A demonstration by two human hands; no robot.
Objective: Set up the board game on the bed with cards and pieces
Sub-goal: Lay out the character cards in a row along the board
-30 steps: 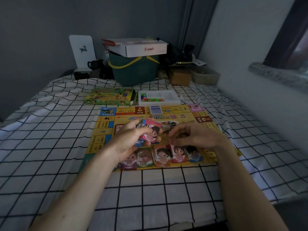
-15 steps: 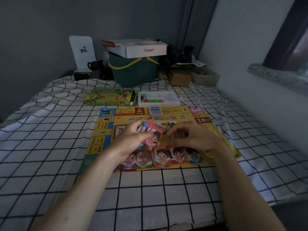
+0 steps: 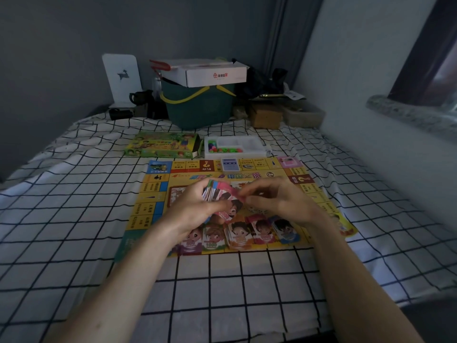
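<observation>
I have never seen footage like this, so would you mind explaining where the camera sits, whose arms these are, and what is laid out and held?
There is no machine here. A person wears one wide-angle camera on the head, looking forward and down, so the two bare arms are their own.

The surface is a bed with a black-and-white checked sheet. On it lies a yellow printed game board. Along its near edge sits a row of paper play-money piles with cartoon faces. Beyond the board are a green game box and a white plastic tray with small coloured pieces.

The left hand grips a fanned stack of colourful play-money notes. The right hand pinches the pink top note, apparently to pull it off for sorting.
</observation>
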